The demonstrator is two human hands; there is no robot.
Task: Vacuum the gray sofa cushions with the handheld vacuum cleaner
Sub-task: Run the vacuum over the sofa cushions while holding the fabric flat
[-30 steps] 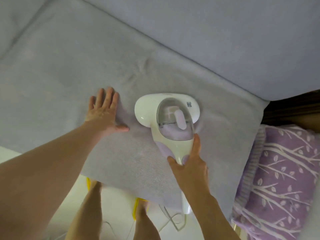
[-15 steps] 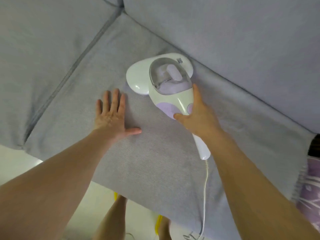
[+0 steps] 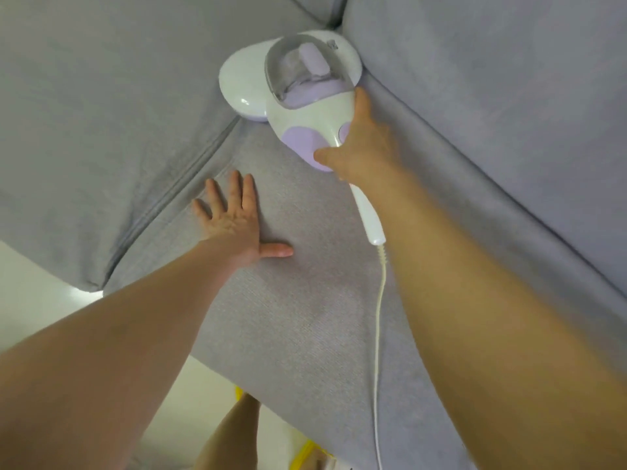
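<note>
At 9 o'clock, left seat cushion (image 3: 101, 130), gray, seam running diagonally beside it. Left hand (image 3: 234, 222) flat on middle seat cushion (image 3: 298, 300), fingers straight and spread, pressing fabric. At 12 o'clock, handheld vacuum (image 3: 291, 83), white and lilac, head down at the junction with the back cushion (image 3: 492, 96). Right hand (image 3: 363, 144) wraps its handle. Cord (image 3: 380, 317) trails toward 6 o'clock.

Both bare arms reached forward. The left hand (image 3: 234, 218) lay flat, palm down, fingers straight and thumb spread to the side. The right hand (image 3: 364, 144) was curled in a grip, index finger stretched forward.
</note>
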